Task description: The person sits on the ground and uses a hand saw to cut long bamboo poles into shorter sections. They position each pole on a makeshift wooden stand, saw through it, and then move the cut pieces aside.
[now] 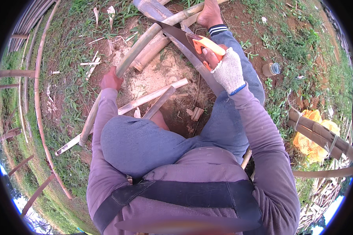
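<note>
My bare left hand (111,80) is wrapped round a long, slightly curved bamboo pole (139,47), which runs from beside my left knee up to the far right. In my gloved right hand (226,70) is a handsaw (180,38) with an orange handle. The saw's dark blade slants away to the far left, and its far end meets the pole; how deep it sits there I cannot tell. My bare foot (208,15) is against the pole's far part. Thicker bamboo pieces (151,51) lie beneath the pole, over pale sawdust (139,84).
Split bamboo strips (157,94) lie between my legs. A small jar (270,69) stands on the ground at the right. Farther right are tied bamboo poles (317,131) and an orange net bag (304,143). A bamboo rail frame (38,78) borders the left side.
</note>
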`<action>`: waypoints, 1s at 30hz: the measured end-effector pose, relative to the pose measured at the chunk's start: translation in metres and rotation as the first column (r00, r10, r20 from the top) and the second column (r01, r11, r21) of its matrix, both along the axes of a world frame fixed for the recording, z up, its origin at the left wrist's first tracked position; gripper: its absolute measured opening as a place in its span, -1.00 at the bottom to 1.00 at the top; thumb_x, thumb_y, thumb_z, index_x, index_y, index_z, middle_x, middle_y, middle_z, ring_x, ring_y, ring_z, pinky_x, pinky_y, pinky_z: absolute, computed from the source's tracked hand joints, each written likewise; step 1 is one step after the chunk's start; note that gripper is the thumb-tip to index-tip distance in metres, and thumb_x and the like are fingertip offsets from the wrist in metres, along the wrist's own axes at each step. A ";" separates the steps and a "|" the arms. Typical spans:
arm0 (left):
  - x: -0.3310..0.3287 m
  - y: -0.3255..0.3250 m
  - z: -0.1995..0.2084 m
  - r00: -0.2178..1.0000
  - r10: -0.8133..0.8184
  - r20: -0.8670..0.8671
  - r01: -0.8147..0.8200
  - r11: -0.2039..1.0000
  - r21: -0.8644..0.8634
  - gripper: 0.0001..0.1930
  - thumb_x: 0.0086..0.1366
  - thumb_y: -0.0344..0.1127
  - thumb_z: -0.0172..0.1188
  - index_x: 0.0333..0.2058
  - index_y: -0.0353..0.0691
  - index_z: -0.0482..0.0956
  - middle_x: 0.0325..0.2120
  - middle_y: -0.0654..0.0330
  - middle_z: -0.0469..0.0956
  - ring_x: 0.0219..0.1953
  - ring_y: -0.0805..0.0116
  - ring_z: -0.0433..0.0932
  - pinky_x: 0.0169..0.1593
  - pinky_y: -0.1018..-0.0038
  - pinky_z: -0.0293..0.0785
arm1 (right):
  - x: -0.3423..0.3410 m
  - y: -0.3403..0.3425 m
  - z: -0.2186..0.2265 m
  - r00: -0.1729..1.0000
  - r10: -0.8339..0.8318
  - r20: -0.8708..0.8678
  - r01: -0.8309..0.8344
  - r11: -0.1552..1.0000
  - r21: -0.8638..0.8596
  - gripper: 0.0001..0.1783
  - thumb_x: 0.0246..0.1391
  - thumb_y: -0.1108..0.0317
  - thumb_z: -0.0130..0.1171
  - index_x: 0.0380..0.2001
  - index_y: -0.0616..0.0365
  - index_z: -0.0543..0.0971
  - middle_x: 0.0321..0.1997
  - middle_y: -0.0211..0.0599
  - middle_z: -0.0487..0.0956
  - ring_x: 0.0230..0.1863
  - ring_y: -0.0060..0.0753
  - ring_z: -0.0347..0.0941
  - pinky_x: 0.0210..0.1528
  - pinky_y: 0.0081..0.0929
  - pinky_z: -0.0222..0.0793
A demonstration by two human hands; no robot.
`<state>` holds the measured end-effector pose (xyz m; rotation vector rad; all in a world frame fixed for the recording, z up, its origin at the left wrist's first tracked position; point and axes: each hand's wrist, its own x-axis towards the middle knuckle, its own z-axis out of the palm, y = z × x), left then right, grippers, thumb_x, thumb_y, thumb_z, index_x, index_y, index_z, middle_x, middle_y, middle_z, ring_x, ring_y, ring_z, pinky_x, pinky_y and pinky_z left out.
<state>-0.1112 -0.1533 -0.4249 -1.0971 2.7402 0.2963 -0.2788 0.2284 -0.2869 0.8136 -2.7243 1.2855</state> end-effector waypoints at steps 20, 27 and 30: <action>0.030 0.018 -0.007 0.984 -0.053 -0.172 0.121 0.901 0.417 -0.22 0.09 -0.11 0.47 0.24 -0.34 0.43 -0.13 -0.25 0.68 -0.18 -0.11 0.72 -0.01 0.13 0.63 | -0.013 -0.004 0.005 0.994 0.049 -0.102 -0.049 0.999 0.005 -0.63 0.28 0.11 0.34 -0.25 0.29 0.71 -0.57 -0.35 0.62 -0.57 -0.58 0.48 -0.44 -0.48 0.45; 0.045 0.047 -0.006 0.957 0.196 -0.213 0.034 0.655 0.755 -0.23 0.23 -0.17 0.47 0.30 -0.37 0.33 -0.22 0.05 0.59 -0.27 0.29 0.63 -0.26 0.37 0.64 | -0.023 -0.040 -0.033 0.985 0.112 0.131 -0.097 0.988 -0.120 -0.60 0.29 0.13 0.35 -0.21 0.37 0.67 -0.52 -0.20 0.67 -0.50 -0.41 0.57 -0.39 -0.41 0.47; 0.041 0.041 0.009 0.855 0.450 -0.258 0.021 0.468 0.884 -0.37 0.26 -0.21 0.44 0.21 -0.32 0.38 -0.17 0.09 0.59 -0.34 0.33 0.62 -0.33 0.38 0.64 | -0.023 -0.047 -0.080 0.996 0.016 -0.083 -0.015 1.000 0.017 -0.57 0.26 0.05 0.37 -0.21 0.30 0.67 -0.49 0.00 0.63 -0.47 -0.09 0.60 -0.38 -0.26 0.46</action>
